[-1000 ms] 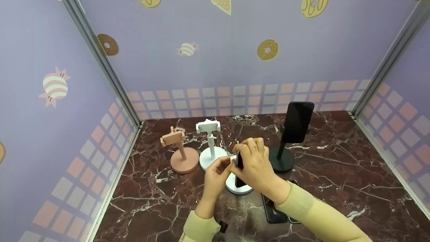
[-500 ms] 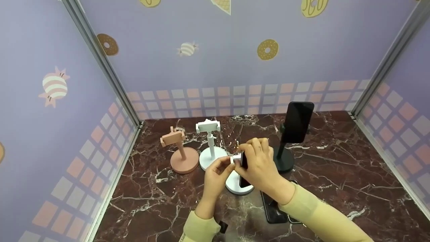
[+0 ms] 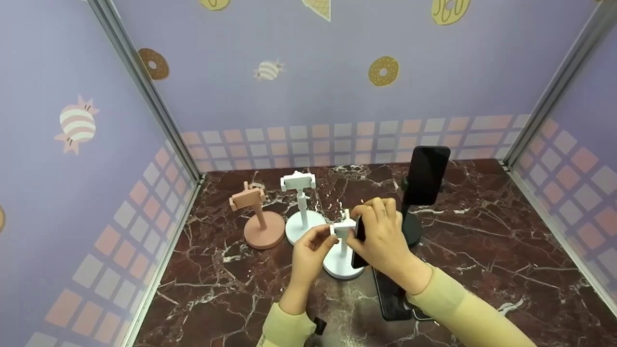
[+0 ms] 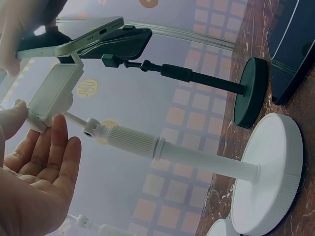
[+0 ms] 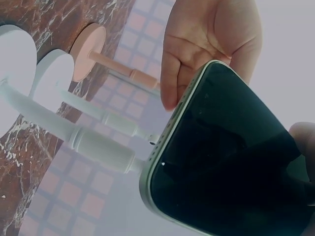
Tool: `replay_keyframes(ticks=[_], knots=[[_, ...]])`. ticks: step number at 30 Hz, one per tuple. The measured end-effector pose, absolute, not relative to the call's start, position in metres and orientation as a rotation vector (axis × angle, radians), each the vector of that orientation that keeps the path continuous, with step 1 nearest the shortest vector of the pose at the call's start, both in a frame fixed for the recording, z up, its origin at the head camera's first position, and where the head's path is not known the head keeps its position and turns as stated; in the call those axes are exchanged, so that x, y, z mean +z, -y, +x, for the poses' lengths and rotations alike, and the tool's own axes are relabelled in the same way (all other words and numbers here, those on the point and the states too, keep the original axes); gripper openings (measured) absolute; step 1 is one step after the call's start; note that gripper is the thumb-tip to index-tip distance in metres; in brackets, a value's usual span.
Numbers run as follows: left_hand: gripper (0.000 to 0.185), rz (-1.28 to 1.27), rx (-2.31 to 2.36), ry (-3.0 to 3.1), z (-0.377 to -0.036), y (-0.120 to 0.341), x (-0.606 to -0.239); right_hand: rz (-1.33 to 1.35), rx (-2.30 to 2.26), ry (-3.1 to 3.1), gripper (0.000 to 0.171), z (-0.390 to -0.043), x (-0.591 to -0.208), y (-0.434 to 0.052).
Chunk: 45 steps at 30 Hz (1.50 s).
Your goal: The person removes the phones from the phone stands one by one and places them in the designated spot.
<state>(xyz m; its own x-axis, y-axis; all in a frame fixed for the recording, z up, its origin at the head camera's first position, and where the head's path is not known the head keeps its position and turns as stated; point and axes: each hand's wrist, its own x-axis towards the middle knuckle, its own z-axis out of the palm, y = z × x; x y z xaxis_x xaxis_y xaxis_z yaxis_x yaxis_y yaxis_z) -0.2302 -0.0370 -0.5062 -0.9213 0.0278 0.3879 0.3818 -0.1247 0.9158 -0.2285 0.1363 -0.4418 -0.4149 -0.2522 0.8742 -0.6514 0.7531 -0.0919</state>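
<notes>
My left hand (image 3: 308, 254) pinches the left end of the clamp on the front white phone stand (image 3: 344, 229), thumb on its face and fingertips behind. My right hand (image 3: 383, 236) grips a dark-screened smartphone (image 3: 357, 261) by its sides, just right of that clamp. In the left wrist view, the phone's (image 4: 74, 44) pale edge stands right at the clamp's far end, and the clamp face is bare. Close up in the right wrist view, the phone's black screen (image 5: 221, 162) hides the clamp. The stand's round base (image 4: 275, 172) rests on the marbled table.
A pink phone stand (image 3: 265, 230) and another white phone stand (image 3: 303, 226) stand behind on the left. Back right, a black stand (image 3: 412, 230) bears an upright phone (image 3: 428, 176). More phones (image 3: 393, 301) lie beneath the right forearm. Patterned panels (image 3: 313, 96) enclose the table.
My right hand has shifted the phone rightward across the clamp, uncovering the clamp's face and the stand's post. The left hand keeps its pinch in the same place.
</notes>
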Motion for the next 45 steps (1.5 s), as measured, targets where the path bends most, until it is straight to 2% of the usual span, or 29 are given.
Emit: replay_keyframes(ticks=[28, 45], knots=[[0.029, -0.427, -2.174, 1.877, -0.231, 0.041, -0.512, 0.593, 0.58, 2.05, 0.036, -0.229, -0.461, -0.169], [0.03, -0.494, -2.141, 2.015, -0.232, 0.05, -0.523, 0.547, 0.533, 2.063, 0.04, -0.23, -0.473, -0.187]])
